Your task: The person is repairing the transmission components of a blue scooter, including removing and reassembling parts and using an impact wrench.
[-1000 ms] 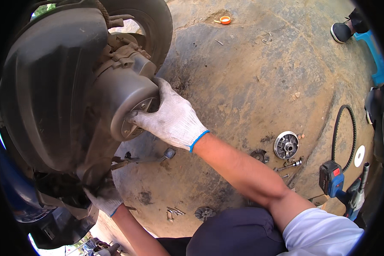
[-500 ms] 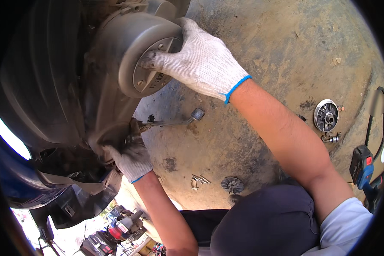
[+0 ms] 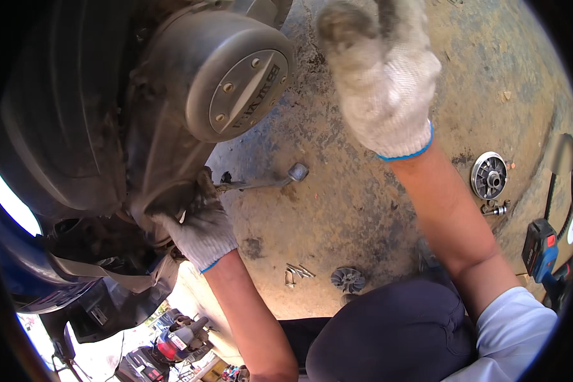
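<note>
The scooter's long grey-brown engine cover [image 3: 197,76] fills the upper left, with a round screwed plate [image 3: 248,92] on its far end. My left hand [image 3: 204,232], in a dirty white knit glove, grips the cover's near end. Its thumb is on one side and its fingers on the other; the fingertips are partly hidden. My right hand [image 3: 388,83], gloved alike, is raised over the floor to the right of the cover, apart from it. Motion smears its fingers at the top of the view. Beside the cover a kick lever [image 3: 261,184] sticks out to the right.
On the stained concrete floor [image 3: 337,223] lie several bolts [image 3: 297,274], a finned fan wheel [image 3: 347,279] and a round metal pulley [image 3: 489,176]. A blue-black cordless power tool [image 3: 542,251] and a black belt [image 3: 549,197] are at the right. My knee [image 3: 395,325] is close below.
My right hand has let go of the cover's round end and swung up and right. That end appears slightly further right. The left hand keeps its grip on the near end.
</note>
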The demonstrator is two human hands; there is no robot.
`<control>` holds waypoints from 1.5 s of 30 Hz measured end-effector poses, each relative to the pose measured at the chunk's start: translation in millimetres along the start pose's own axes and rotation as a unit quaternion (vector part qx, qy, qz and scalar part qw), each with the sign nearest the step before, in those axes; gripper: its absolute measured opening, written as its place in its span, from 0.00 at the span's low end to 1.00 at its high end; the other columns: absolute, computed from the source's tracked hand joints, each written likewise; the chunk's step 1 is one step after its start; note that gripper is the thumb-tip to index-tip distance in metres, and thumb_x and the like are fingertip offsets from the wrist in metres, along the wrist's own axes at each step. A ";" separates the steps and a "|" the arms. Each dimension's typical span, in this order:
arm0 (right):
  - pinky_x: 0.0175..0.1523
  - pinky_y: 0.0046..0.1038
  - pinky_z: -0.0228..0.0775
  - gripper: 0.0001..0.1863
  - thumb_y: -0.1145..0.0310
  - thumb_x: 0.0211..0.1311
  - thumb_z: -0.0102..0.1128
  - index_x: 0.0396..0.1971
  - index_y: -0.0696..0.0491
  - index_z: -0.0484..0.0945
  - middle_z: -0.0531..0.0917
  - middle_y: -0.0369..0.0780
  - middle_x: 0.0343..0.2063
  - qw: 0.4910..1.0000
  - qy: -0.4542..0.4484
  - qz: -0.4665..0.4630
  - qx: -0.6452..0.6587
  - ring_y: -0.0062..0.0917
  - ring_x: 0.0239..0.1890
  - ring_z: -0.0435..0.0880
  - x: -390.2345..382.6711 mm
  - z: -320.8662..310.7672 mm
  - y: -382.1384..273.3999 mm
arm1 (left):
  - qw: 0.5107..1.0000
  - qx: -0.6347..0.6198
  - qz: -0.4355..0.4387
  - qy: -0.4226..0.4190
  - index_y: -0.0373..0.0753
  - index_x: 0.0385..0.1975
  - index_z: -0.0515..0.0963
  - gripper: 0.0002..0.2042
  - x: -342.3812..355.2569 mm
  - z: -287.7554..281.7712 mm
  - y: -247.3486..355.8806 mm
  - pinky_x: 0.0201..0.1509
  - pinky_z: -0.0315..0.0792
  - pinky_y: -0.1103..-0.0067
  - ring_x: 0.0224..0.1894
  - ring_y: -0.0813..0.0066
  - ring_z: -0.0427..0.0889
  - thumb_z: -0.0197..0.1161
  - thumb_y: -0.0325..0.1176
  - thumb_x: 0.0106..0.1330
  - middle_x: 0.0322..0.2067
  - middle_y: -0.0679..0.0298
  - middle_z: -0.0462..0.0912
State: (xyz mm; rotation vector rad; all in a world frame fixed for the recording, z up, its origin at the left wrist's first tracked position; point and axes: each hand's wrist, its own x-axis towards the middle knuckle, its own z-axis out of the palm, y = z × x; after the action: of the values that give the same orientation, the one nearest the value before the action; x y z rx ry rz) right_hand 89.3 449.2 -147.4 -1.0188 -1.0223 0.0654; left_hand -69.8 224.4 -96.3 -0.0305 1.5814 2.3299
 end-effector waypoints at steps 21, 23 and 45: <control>0.70 0.47 0.67 0.23 0.58 0.77 0.50 0.56 0.64 0.79 0.80 0.57 0.56 0.962 -0.125 -0.178 0.164 0.51 0.62 0.78 -26.5 35.5 -4.2 | 0.953 0.281 -0.004 -0.109 0.38 0.64 0.73 0.37 21.8 -60.1 16.0 0.44 0.87 0.66 0.46 0.62 0.89 0.54 0.68 0.74 0.52 0.51 0.86; 0.69 0.47 0.68 0.20 0.62 0.76 0.51 0.52 0.62 0.81 0.82 0.55 0.54 0.971 -0.152 -0.128 0.131 0.51 0.60 0.80 -35.5 33.2 -34.3 | 0.943 0.319 0.009 -0.094 0.37 0.63 0.74 0.36 18.7 -57.1 29.1 0.41 0.87 0.67 0.44 0.62 0.89 0.56 0.66 0.75 0.50 0.52 0.87; 0.57 0.45 0.79 0.13 0.61 0.59 0.63 0.41 0.52 0.82 0.84 0.41 0.43 0.566 -0.388 -0.468 0.557 0.37 0.48 0.85 -153.8 30.0 -168.1 | 0.902 0.429 0.019 0.044 0.30 0.45 0.84 0.13 24.5 -97.8 59.0 0.32 0.78 0.79 0.30 0.73 0.87 0.68 0.36 0.75 0.31 0.62 0.88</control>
State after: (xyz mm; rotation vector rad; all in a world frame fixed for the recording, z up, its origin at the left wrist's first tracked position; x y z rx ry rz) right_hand -84.6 300.6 -124.9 0.9223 -1.8177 0.2578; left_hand -125.1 122.1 -85.6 0.1009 2.5197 1.4723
